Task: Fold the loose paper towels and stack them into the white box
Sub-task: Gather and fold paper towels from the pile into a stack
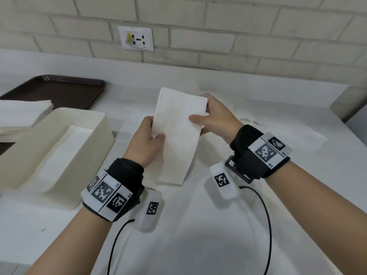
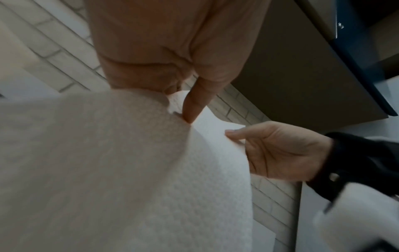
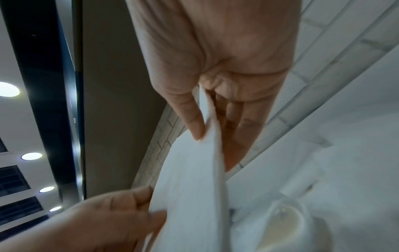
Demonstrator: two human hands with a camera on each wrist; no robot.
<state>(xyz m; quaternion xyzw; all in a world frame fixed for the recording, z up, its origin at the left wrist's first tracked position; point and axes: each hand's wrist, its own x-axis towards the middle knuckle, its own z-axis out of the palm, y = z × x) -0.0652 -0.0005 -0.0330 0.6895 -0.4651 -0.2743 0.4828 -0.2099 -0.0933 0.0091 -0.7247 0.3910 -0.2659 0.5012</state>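
A long white paper towel (image 1: 176, 133) hangs above the white counter between both hands. My left hand (image 1: 148, 142) pinches its left edge between thumb and fingers. My right hand (image 1: 213, 116) pinches its right edge higher up, thumb on the front. From the left wrist the paper towel (image 2: 121, 170) fills the lower view, with my left hand (image 2: 172, 68) on its top and my right hand (image 2: 278, 151) at its far edge. The right wrist view shows my right hand (image 3: 218, 109) holding the paper towel (image 3: 190, 187) edge-on. The white box (image 1: 93, 139) stands at the left, with folded towels (image 1: 65, 151) inside.
A stack of white towels (image 1: 23, 112) lies left of the box on a dark brown tray (image 1: 65, 90). More loose towels (image 1: 278, 132) lie on the counter to the right. A brick wall with a socket plate (image 1: 136, 38) stands behind. Cables trail from both wristbands.
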